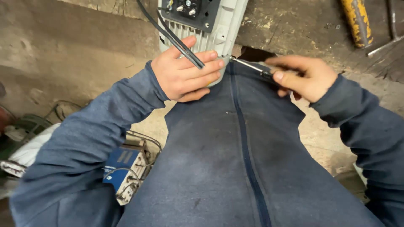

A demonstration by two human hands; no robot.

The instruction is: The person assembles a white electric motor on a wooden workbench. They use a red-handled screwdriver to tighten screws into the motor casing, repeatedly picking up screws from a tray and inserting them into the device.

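Here, left hand (185, 69) clamped on grey motor (210, 25), black cables (176, 40) across its fingers, right hand (303, 77) closed on screwdriver (252, 67), tip at motor's edge, yellow tool (357, 21) on bench (294, 29), blue box (124, 170) below.

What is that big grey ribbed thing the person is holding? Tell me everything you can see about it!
It looks like a grey electric motor, seemingly of cast metal, with thin cooling ribs along its side. On top sits a dark open box with round terminal studs inside. Only its lower end shows; the rest runs off the top of the picture. It rests against the person's lap at the edge of a worn workbench. The left hand grips its end, pressing black cables to it, while the right hand points a screwdriver at its edge.
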